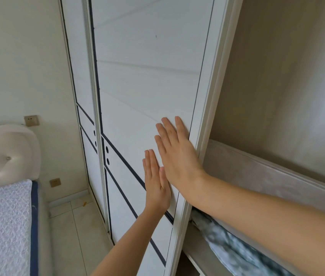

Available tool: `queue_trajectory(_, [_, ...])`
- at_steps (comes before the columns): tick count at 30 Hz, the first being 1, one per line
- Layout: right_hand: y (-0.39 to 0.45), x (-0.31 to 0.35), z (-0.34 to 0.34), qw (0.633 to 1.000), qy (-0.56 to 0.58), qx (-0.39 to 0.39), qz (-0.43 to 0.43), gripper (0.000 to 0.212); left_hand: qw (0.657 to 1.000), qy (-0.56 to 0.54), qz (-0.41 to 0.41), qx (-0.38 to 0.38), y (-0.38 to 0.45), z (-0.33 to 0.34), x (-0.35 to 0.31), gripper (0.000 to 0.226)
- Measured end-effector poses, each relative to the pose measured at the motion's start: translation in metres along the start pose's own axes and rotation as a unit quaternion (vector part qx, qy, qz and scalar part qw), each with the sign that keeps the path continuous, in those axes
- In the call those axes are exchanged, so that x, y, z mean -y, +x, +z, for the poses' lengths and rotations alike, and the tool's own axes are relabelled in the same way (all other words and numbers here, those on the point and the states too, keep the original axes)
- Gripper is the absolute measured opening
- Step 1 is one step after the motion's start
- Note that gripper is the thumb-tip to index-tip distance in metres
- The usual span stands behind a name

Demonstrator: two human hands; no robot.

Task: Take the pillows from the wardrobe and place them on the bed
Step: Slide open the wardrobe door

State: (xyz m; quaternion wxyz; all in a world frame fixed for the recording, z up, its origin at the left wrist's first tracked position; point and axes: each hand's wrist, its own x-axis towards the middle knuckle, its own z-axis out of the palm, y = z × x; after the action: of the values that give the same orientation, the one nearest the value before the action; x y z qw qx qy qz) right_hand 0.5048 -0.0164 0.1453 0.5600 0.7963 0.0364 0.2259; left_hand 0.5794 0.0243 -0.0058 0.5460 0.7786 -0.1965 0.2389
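A white sliding wardrobe door (147, 86) with dark trim lines fills the middle of the view. My left hand (156, 184) lies flat on it, fingers straight and together. My right hand (175, 154) is pressed flat on the door just above, next to its right edge. To the right the wardrobe (287, 86) stands open, with a beige inner wall. A blue-grey patterned pillow (235, 250) lies on a shelf inside, partly hidden under my right forearm. The bed (2, 226) with a white quilted cover is at the lower left.
A white padded headboard (6, 154) stands at the left against the wall. Two wall sockets (31, 120) sit beside it. A second sliding door (84, 96) lies behind the first. Tiled floor (74, 236) runs between bed and wardrobe. A pale shelf edge (267, 176) crosses the open section.
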Motion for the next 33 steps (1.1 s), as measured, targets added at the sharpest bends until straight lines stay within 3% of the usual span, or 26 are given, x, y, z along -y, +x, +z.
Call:
queue_trajectory(12, [0.061,0.027,0.011,1.0,0.005,-0.009,0.012,0.078,0.998,-0.013,0.039,0.039,0.04,-0.028,0.051,0.06])
queue_trajectory(24, [0.076,0.033,0.015,0.999,0.035,-0.019,0.027,0.074,0.996,-0.038,0.009,0.084,0.053,-0.043,0.067,0.059])
queue_trajectory(29, [0.071,0.025,0.003,0.992,0.123,-0.036,0.002,0.053,0.996,-0.056,0.012,0.07,0.056,-0.052,0.061,0.058])
queue_trajectory(33, [0.056,0.019,-0.009,0.963,0.243,-0.118,-0.007,0.038,0.996,-0.081,-0.009,0.031,0.06,-0.066,0.047,0.052])
